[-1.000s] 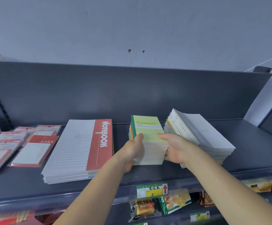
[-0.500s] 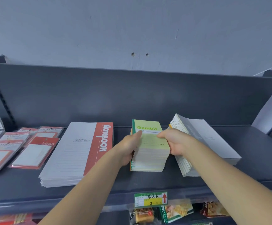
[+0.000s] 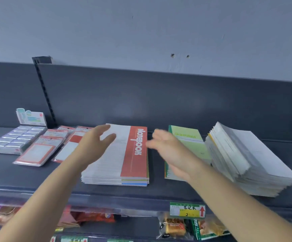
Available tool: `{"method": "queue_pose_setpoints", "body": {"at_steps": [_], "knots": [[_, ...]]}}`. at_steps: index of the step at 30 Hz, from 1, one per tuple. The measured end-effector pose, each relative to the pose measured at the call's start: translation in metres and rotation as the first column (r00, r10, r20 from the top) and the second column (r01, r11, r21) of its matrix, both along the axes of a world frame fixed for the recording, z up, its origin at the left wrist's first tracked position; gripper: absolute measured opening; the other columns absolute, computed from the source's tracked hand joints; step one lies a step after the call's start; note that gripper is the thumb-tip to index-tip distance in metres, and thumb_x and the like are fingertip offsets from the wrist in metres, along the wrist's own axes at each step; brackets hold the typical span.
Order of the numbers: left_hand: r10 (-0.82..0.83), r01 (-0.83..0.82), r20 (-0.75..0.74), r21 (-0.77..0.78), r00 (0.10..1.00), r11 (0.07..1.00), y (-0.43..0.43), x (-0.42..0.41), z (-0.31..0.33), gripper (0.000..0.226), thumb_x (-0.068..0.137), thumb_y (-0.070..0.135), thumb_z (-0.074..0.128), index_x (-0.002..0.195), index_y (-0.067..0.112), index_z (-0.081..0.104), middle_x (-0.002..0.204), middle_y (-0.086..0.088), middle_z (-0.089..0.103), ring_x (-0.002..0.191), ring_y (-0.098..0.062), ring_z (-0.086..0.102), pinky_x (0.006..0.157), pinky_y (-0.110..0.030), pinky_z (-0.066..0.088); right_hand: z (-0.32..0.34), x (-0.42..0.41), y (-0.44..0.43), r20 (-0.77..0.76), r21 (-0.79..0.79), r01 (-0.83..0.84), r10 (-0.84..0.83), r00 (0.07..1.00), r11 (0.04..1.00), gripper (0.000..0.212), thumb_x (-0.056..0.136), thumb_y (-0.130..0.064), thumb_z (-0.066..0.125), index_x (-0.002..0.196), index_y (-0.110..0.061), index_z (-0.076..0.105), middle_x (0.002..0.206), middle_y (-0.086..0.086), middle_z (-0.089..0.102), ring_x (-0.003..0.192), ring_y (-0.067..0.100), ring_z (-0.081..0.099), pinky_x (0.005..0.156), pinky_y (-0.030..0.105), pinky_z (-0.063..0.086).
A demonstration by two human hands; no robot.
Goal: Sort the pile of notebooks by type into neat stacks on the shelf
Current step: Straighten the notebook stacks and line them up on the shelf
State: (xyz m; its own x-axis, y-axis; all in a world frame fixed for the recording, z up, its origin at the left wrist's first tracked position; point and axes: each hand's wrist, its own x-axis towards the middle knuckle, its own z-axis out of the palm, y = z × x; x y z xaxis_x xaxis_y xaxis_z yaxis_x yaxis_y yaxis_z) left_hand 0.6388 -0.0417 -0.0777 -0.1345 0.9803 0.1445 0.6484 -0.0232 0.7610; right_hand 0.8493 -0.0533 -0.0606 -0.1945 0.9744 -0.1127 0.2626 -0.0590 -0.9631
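Left hand (image 3: 96, 145) and right hand (image 3: 171, 152) flank NOTEBOOK stack (image 3: 134, 163), fingers relaxed.

A tray of small silver-wrapped packs (image 3: 17, 138), topped by an upright printed card (image 3: 31, 116), sits at far left beside overlapping red-bordered packets (image 3: 37, 151), in front of a dark grey back panel (image 3: 176, 102) and a slotted upright (image 3: 42, 91). Above, the pale grey wall (image 3: 141, 32) shows two small holes (image 3: 172, 55). Below, a green and yellow price label (image 3: 187, 209) with a red arrow hangs above bagged snacks (image 3: 174, 227), while red wrappers (image 3: 2, 215) lower left are too blurred to read.
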Motion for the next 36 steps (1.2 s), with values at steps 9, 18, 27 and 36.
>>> {"method": "queue_pose_setpoints", "body": {"at_steps": [9,18,27,36], "knots": [[-0.275,0.172,-0.184,-0.438,0.944,0.883,-0.040,-0.070,-0.052,0.063,0.071,0.044,0.080,0.118,0.029,0.040,0.106,0.016,0.056,0.093,-0.005,0.055,0.080,-0.023,0.043,-0.071,-0.040,-0.001,0.072,-0.305,0.074,-0.054,0.996,0.950,0.036,0.071,-0.018,0.070,0.105,-0.016,0.056,0.114,0.001,0.065,0.111,0.019,0.056,0.108,0.040,0.037],[-0.298,0.187,-0.263,-0.375,0.918,0.908,-0.026,-0.061,-0.057,0.058,0.069,0.030,0.083,0.109,0.023,0.042,0.102,0.008,0.056,0.085,-0.011,0.054,0.066,-0.023,0.042,-0.079,-0.041,-0.002,0.425,-0.174,0.121,-0.036,0.904,0.977,0.057,0.064,0.003,0.075,0.113,-0.012,0.050,0.112,0.005,0.058,0.104,0.022,0.056,0.087,0.033,0.049],[-0.249,0.101,-0.381,-0.368,0.890,0.924,-0.017,-0.057,-0.051,0.048,0.070,0.025,0.082,0.104,0.020,0.048,0.102,0.002,0.056,0.091,-0.020,0.053,0.073,-0.026,0.041,-0.067,-0.048,-0.005,0.738,0.009,0.028,-0.026,0.675,1.000,0.057,0.060,-0.022,0.087,0.108,-0.010,0.060,0.105,0.002,0.066,0.088,0.018,0.062,0.064,0.023,0.046],[-0.254,0.121,-0.366,-0.350,0.895,0.929,-0.018,-0.056,-0.052,0.040,0.075,0.021,0.079,0.102,0.019,0.050,0.096,0.003,0.054,0.088,-0.019,0.054,0.071,-0.025,0.040,-0.062,-0.048,-0.013,0.779,0.021,0.017,-0.027,0.626,1.000,0.043,0.074,-0.024,0.080,0.106,-0.009,0.055,0.099,0.003,0.059,0.088,0.020,0.057,0.059,0.019,0.041]]}}
